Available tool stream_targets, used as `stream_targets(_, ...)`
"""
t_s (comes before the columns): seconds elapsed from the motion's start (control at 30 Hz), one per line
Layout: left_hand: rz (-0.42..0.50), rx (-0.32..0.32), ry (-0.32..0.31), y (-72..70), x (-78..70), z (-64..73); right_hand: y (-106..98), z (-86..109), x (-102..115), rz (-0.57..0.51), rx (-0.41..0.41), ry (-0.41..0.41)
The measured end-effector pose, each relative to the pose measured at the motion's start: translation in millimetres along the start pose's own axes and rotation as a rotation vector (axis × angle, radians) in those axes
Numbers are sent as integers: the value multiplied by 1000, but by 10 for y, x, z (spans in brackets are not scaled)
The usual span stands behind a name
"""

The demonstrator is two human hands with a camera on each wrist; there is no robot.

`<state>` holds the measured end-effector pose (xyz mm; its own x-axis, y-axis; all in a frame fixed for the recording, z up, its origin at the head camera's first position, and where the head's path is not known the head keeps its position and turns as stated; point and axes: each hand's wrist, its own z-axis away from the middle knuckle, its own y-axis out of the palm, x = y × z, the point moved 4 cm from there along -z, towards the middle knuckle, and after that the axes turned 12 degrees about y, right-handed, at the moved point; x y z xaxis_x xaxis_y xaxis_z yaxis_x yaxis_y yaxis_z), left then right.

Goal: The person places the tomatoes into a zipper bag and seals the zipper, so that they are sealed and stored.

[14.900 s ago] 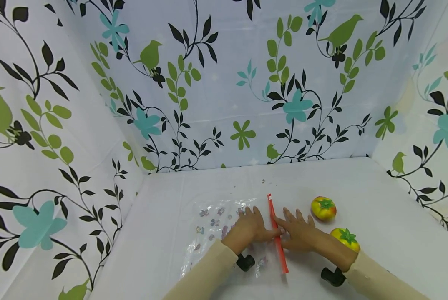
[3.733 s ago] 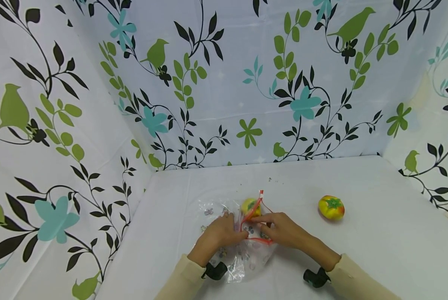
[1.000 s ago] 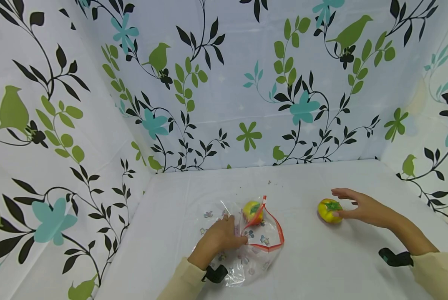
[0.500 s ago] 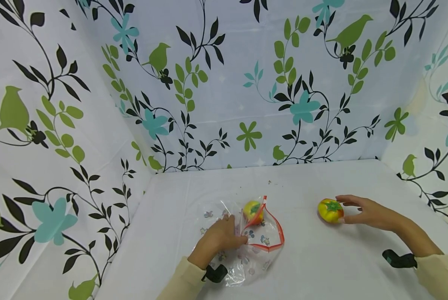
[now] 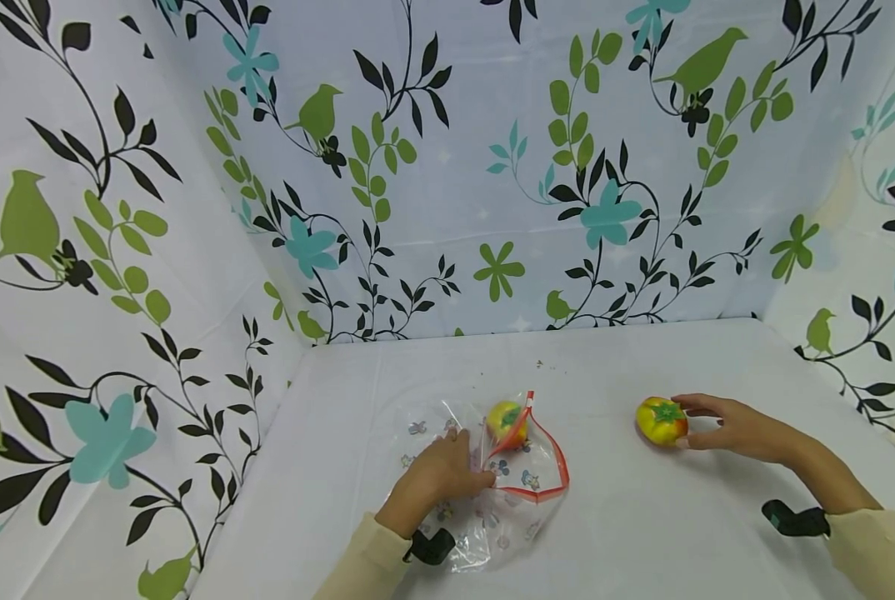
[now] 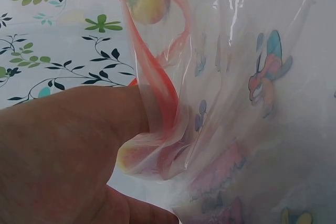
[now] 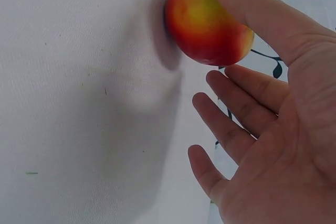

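Note:
A clear plastic zip bag [image 5: 485, 521] with cartoon prints and a red zip edge lies on the white table, its mouth spread. My left hand [image 5: 438, 477] holds the bag at its mouth; in the left wrist view the thumb [image 6: 139, 156] is under the plastic beside the red edge. One yellow-and-red toy fruit [image 5: 503, 421] with a green leafy top shows through the plastic at the bag's far end. A second such fruit [image 5: 659, 422] sits on the table to the right. My right hand [image 5: 740, 429] is beside it, thumb [image 7: 262, 11] touching it, other fingers loosely extended.
The white table [image 5: 605, 533] runs back to a leaf-and-bird patterned cloth [image 5: 447, 250], which also hangs at both sides. Black wrist cameras [image 5: 795, 518] sit on both wrists. Small dark specks [image 5: 540, 364] lie near the table's back.
Earlier both fruits lay at the right; one is now at the bag, whose mouth has been opened. My right hand left the bag for the second fruit. Little moved in the last half second.

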<state>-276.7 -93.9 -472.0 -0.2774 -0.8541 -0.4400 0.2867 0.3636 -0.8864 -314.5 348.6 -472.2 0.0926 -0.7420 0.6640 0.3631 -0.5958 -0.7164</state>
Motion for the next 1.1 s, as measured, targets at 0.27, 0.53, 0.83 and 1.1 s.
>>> stream_targets(0.27,0,-4,13,-5,-2,10,24,-22,-17,-3,-2,10)
stream_targets(0.53,-2,-7,14,-16,-12,22,52,-31,8,1,-21,25)
stream_targets(0.83,-3,-8,8,-7,-4,14,67,-38,-6,2,-49,26)
stream_targets(1.1,-4,-8,13,-2,-5,4,93,-39,17,10,-93,2)
